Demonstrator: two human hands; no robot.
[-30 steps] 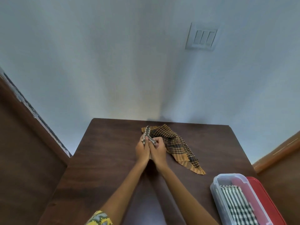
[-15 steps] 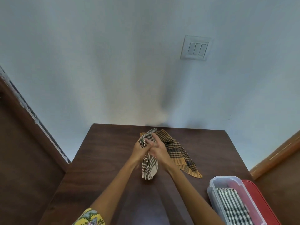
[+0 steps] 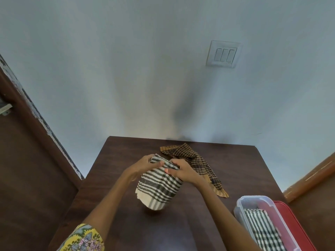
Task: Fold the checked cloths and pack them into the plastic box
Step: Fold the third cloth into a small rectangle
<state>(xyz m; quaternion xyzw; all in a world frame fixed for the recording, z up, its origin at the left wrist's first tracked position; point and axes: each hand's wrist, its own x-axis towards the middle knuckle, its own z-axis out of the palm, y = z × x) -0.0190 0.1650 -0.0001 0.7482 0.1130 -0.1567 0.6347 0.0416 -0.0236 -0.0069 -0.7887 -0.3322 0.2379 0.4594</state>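
A black-and-white checked cloth point(image 3: 157, 187) hangs over the middle of the dark wooden table point(image 3: 116, 201). My left hand point(image 3: 143, 166) grips its top left edge and my right hand point(image 3: 183, 171) grips its top right edge. Its lower end droops close to the tabletop. Behind my right hand a brown-and-orange checked cloth point(image 3: 192, 160) lies crumpled on the table. At the near right a clear plastic box point(image 3: 282, 227) holds another black-and-white checked cloth point(image 3: 261, 230), folded flat inside.
A red lid point(image 3: 297, 225) lies under or beside the box at the table's right edge. A pale wall with a switch plate point(image 3: 223, 54) rises behind the table. Dark wooden panels flank the table at left and right.
Both hands lifted the black-and-white cloth off the brown one and pulled apart toward me, spreading it open. The camera tilted slightly.
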